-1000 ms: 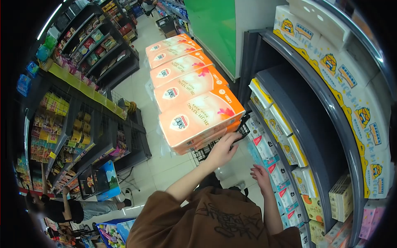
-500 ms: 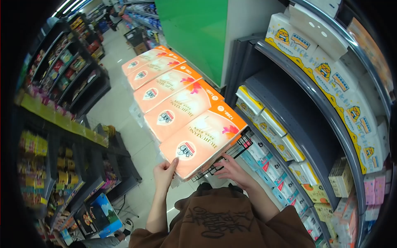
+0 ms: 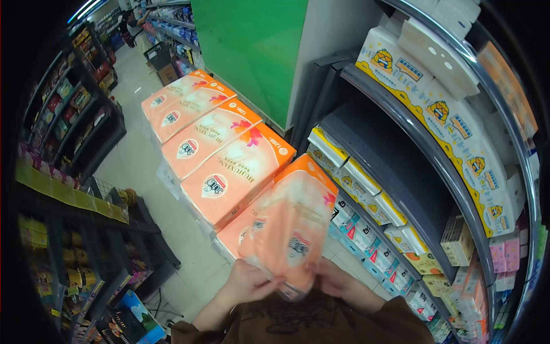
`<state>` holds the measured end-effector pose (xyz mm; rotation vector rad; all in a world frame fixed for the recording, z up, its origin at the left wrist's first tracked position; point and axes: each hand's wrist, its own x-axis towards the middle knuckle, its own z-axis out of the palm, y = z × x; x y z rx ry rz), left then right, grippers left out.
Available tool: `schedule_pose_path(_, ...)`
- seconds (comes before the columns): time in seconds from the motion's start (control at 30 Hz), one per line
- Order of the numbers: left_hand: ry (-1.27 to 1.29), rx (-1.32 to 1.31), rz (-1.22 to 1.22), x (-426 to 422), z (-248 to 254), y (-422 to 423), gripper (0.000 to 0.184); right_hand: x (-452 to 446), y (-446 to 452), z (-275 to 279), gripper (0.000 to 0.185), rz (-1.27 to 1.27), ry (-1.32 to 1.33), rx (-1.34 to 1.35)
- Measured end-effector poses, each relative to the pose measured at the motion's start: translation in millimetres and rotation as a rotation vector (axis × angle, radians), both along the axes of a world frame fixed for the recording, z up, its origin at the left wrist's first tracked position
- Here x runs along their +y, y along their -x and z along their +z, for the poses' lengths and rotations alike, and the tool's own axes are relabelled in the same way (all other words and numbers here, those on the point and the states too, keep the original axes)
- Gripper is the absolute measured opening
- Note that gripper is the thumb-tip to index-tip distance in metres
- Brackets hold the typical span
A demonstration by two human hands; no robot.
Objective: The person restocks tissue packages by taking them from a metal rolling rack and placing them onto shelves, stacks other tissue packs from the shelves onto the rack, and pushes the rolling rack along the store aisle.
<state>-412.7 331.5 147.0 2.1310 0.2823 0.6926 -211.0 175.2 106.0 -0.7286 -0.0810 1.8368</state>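
Close to my body is a peach-and-orange tissue pack (image 3: 301, 215) in glossy plastic, tilted and slightly blurred, held between both hands. My left hand (image 3: 251, 282) is closed on its lower left edge, thumb toward the pack. At the lower right side my right hand (image 3: 339, 285) grips it, with some fingers hidden behind it. Just beyond lies a row of matching tissue packs (image 3: 226, 180), printed with a round logo and pink flowers. The held pack partly covers another matching pack (image 3: 229, 234) at the near end of the row.
To the right stands a curved dark shelf (image 3: 395, 143) with yellow-and-white packs (image 3: 421, 94) and blue-and-white packs (image 3: 366, 235). A green panel (image 3: 252, 51) rises behind the row. Snack shelves (image 3: 80, 252) line the left. Down the aisle (image 3: 129, 109) a person (image 3: 137, 31) stands near a dark crate (image 3: 160, 57).
The nearest pack has been lifted off the row and tilted toward my body, exposing a matching pack below. Both hands have closed on it. The view has shifted slightly right.
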Motion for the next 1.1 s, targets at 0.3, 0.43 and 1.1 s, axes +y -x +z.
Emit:
schedule_pose_path(0.3, 0.039, 0.212, -0.119, 14.4, -23.2, -80.8, 0.026, 20.5, -81.9, -10.0, 0.061, -0.773, 0.037, -0.610)
schedule_pose_path(0.43, 0.213, 0.271, -0.052, 14.6, -43.8, -78.2, 0.027, 72.7, -195.5, -20.4, 0.060, -0.881, -0.036, -0.688)
schedule_pose_path(1.1, 0.475, 0.080, 1.152, 120.1, -110.9, 25.4, 0.035, 149.5, -116.0, -74.1, 0.029, -0.065, -0.001, -0.721)
